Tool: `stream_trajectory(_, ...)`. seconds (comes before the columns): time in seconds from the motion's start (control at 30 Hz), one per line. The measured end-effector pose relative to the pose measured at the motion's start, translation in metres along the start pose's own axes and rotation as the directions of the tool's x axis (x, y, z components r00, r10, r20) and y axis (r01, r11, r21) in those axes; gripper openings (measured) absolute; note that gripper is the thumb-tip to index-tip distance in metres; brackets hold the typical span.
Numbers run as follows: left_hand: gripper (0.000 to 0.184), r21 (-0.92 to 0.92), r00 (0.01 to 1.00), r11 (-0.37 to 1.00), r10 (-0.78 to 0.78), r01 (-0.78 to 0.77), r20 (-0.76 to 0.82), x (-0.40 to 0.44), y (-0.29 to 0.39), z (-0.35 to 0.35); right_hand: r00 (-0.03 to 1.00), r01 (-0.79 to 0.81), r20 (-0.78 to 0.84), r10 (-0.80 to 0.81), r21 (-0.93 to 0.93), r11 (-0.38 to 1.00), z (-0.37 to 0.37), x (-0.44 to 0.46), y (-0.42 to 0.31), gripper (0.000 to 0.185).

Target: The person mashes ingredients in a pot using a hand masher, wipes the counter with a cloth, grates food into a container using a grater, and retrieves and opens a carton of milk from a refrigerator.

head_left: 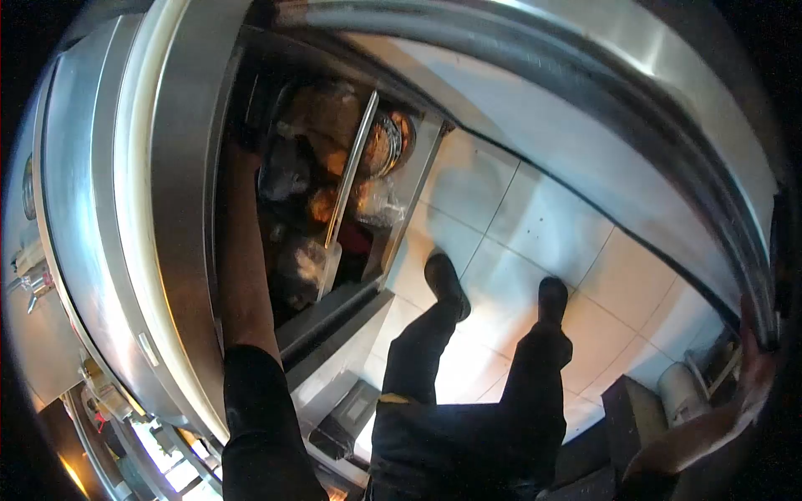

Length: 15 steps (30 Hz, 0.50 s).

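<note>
My left arm reaches into an open under-counter fridge. My left hand is deep in shadow near its inner left side, and its fingers cannot be made out. Close by lie plastic-wrapped food packs and a clear bag with pale contents. A metal shelf edge runs past them, with a round foil-like container and a clear plastic bag on its other side. At the far right, my right hand grips the edge of the open fridge door, fingers partly hidden.
The steel counter with a pale rim curves along the left. My shoes stand on a tiled floor between fridge and door. A dark box and a pale rolled object are at lower right.
</note>
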State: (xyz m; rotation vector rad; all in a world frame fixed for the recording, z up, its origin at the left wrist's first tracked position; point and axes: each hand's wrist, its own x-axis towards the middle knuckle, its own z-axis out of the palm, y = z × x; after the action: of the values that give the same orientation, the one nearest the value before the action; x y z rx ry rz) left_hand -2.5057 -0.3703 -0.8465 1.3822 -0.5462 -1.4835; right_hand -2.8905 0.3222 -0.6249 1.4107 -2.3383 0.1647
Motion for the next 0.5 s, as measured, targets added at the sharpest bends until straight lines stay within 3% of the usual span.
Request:
stream_trajectory(0.37, 0.019, -0.032, 1.000, 0.999, 0.013, -0.014, -0.007, 0.033, -0.009, -0.025, 0.960, -0.167, 0.223, 0.172, -0.039, 0.985, -0.014, -0.020, 0.000, 0.077)
stream_trajectory(0.5, 0.017, -0.046, 1.000, 0.999, 0.014, -0.015, -0.008, 0.009, -0.024, -0.037, 0.925, -0.230, 0.300, 0.235, -0.052, 0.972, -0.020, -0.018, -0.001, 0.078)
